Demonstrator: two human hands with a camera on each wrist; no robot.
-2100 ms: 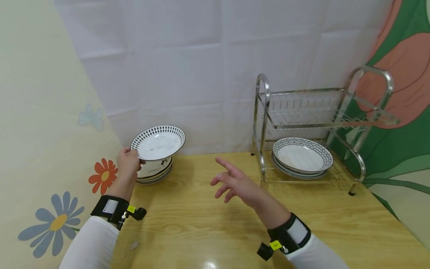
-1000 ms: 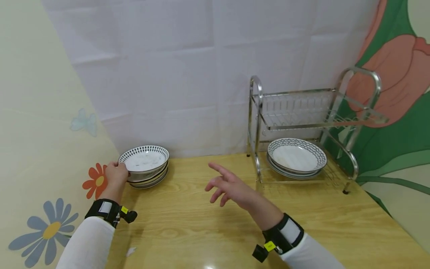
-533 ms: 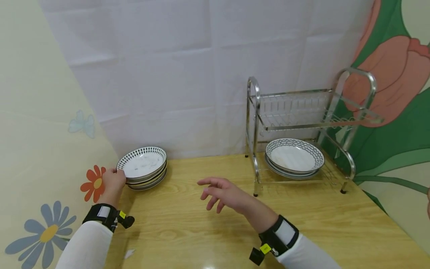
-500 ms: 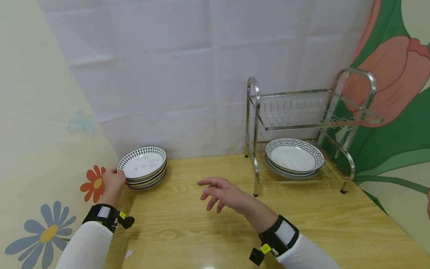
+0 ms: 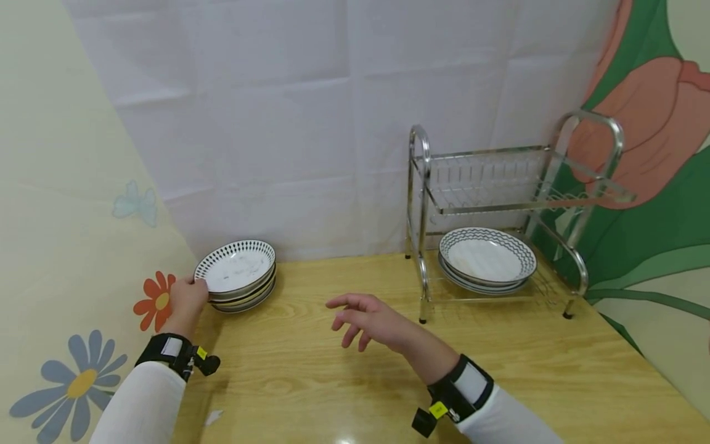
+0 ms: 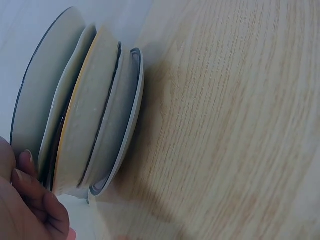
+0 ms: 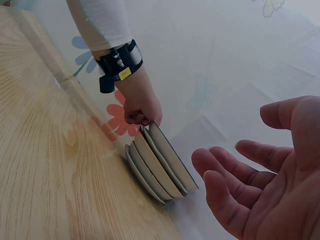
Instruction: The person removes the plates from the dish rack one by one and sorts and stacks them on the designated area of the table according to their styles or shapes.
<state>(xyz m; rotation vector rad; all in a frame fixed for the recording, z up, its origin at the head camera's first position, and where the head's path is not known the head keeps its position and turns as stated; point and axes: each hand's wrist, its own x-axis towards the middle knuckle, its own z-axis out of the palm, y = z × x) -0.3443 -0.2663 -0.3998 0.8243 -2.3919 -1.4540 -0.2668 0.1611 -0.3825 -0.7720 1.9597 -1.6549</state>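
At the table's left rear, a white plate (image 5: 235, 268) with a dark diamond pattern on its rim tops a stack of several dishes. My left hand (image 5: 187, 302) pinches that plate by its near left rim, thumb above. From the side, the left wrist view has the stacked dishes (image 6: 90, 105) leaning close together, fingers (image 6: 37, 192) curled at the top plate's edge. My right hand (image 5: 371, 320) hovers over the middle of the table, holding nothing; its fingers are loosely bent in the right wrist view.
A two-tier metal dish rack (image 5: 499, 209) stands at the right rear. Its lower tier bears a small stack of plates, with a wavy-rimmed plate (image 5: 488, 256) on top. A white cloth (image 5: 288, 135) hangs behind the wooden table (image 5: 299, 370), and a painted wall borders the left.
The left hand has lowered the diamond-rimmed plate from above the stack down onto it, keeping hold of its rim. The right hand has dropped slightly and its fingers have bent more.
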